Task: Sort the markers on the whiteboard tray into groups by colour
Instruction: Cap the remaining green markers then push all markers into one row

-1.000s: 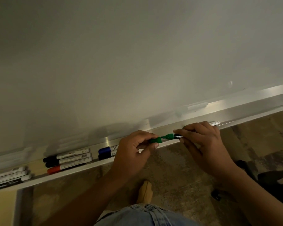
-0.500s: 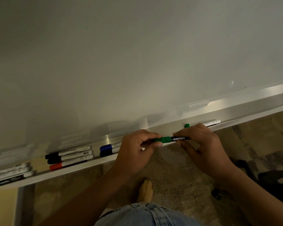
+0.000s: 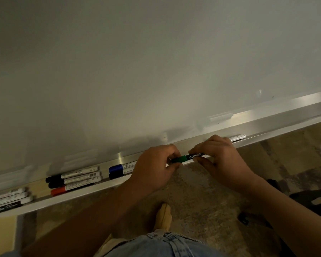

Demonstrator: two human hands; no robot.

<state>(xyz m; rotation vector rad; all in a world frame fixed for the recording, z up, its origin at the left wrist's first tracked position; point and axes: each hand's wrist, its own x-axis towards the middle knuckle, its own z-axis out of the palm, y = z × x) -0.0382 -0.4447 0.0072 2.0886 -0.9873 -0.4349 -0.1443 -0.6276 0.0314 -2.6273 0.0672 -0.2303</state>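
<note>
Head view: you hold the green marker (image 3: pixel 186 158) level in front of the tray (image 3: pixel 278 129) lip, low and right of the frame's centre, one hand on each end. Your left hand (image 3: pixel 154 167) pinches the green cap, its fingers (image 3: pixel 171 150) curled over the top and the thumb beneath. Your right hand (image 3: pixel 220 158) clamps the black barrel the same way, so the printed brand word shows between the two grips. Cap and barrel meet with no gap that I can see, so I judge the two-handed hold is for seating the cap before you set the marker down. Whether it has clicked home I cannot tell. The marker runs from nine to three o'clock between your fingertips, touching both hands, and seems to sit just off the tray edge.

Toward eight o'clock of your left hand the tray holds bunches with gaps between them, likely so that each colour reads apart. First comes a blue pair (image 3: pixel 119 168) just beside your wrist, then two black markers (image 3: pixel 72 176) with a red marker (image 3: pixel 70 188) touching them at six o'clock, so that bunch looks unfinished. A far bunch (image 3: pixel 9 198) lies at the frame's edge with its caps cut off. At two o'clock of your right hand a white marker (image 3: pixel 238 137) pokes out behind your knuckles, its cap hidden.
</note>
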